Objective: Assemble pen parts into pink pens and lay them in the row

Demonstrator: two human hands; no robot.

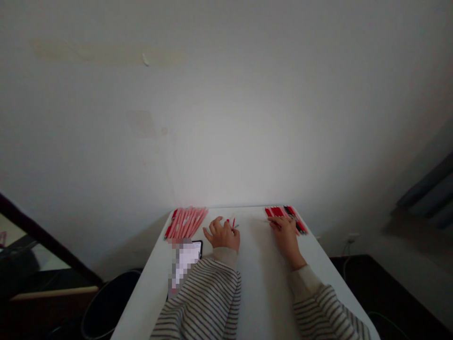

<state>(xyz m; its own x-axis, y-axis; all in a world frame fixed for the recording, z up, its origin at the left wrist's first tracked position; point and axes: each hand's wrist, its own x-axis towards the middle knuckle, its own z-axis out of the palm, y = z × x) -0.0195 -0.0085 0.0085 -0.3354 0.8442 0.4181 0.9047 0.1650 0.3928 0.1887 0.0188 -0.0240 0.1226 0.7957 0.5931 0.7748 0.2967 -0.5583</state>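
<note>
A pale wall (226, 141) rises behind the far edge of the white surface (262, 283), whose middle offers open room between the two arms toward its near edge. Along the surface's left edge lies a phone (196, 249); pink pens (187, 223) fan across its far-left corner; red and black pens (275, 212) line its far-right corner. At the surface's far right, the right hand (284, 228) overlaps that row; left of centre, the left hand (222, 234) meets a thin red-and-white piece (233, 222). Whether either grip holds anything, I cannot tell.
</note>
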